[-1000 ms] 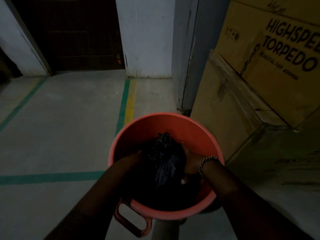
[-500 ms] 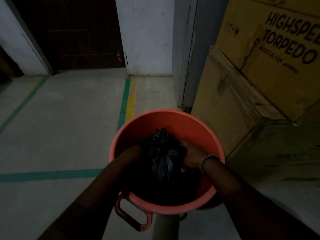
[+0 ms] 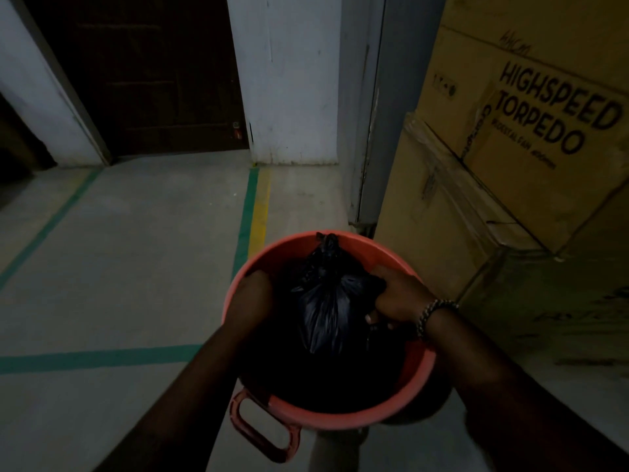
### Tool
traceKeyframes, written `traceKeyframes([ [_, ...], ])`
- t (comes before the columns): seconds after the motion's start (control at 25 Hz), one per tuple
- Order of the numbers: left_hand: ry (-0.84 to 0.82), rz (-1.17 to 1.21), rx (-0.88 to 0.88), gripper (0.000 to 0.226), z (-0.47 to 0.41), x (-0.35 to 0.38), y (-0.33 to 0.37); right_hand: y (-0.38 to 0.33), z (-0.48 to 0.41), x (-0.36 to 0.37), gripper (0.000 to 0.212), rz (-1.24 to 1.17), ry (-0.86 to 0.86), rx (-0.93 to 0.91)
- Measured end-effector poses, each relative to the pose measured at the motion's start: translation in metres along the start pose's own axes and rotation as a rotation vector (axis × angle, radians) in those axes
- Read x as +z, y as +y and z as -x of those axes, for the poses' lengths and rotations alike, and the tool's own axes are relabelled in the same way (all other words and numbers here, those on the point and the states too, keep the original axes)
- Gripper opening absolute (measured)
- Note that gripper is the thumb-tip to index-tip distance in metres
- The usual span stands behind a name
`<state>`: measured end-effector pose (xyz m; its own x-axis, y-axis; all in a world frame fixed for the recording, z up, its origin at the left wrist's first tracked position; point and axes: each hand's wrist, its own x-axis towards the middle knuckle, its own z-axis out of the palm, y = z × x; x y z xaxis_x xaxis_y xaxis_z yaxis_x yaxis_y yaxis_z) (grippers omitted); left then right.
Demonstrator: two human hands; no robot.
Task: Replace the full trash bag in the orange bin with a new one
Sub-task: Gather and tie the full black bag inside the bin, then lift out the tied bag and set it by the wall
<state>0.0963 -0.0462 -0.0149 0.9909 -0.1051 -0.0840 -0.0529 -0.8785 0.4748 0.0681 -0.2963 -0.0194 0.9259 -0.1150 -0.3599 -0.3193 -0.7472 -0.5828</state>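
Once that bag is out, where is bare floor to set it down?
Left of the orange bin, the floor lies bare between the green line and the dark door. The right is crowded: cardboard boxes stand close beside the bin.

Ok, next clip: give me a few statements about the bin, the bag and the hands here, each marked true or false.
1. The black trash bag sits inside the orange bin. True.
2. The bag's top is open. False: it is gathered into a knot.
3. The right hand has a beaded bracelet at its wrist. True.
4. The left hand rests on the floor. False: it reaches into the bin beside the bag.
5. The cardboard boxes stand left of the bin. False: they stand to its right.
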Motion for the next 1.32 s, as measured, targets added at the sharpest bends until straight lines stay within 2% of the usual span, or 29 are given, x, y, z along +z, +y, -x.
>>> traceKeyframes([
  [0.08,0.080,0.068,0.045,0.024,0.001,-0.006,0.002,-0.006,0.007,-0.011,0.036,-0.036,0.047,-0.009],
  [0.36,0.240,0.558,0.118,0.016,-0.005,-0.006,-0.008,-0.030,0.023,-0.031,0.035,-0.180,0.165,-0.013],
  [0.64,0.276,0.635,0.004,0.009,0.011,-0.062,0.020,-0.089,0.055,-0.087,0.046,-0.086,0.174,-0.077],
  [0.76,0.289,0.634,-0.001,0.009,0.021,-0.125,0.052,-0.127,0.082,-0.137,0.044,-0.090,0.164,-0.079],
  [1.0,0.315,0.576,0.042,0.009,0.045,-0.295,0.142,-0.228,0.160,-0.269,0.043,-0.152,0.156,-0.089],
  [1.32,0.388,0.616,0.114,0.010,0.089,-0.521,0.279,-0.365,0.283,-0.460,0.046,-0.250,0.178,-0.136],
])
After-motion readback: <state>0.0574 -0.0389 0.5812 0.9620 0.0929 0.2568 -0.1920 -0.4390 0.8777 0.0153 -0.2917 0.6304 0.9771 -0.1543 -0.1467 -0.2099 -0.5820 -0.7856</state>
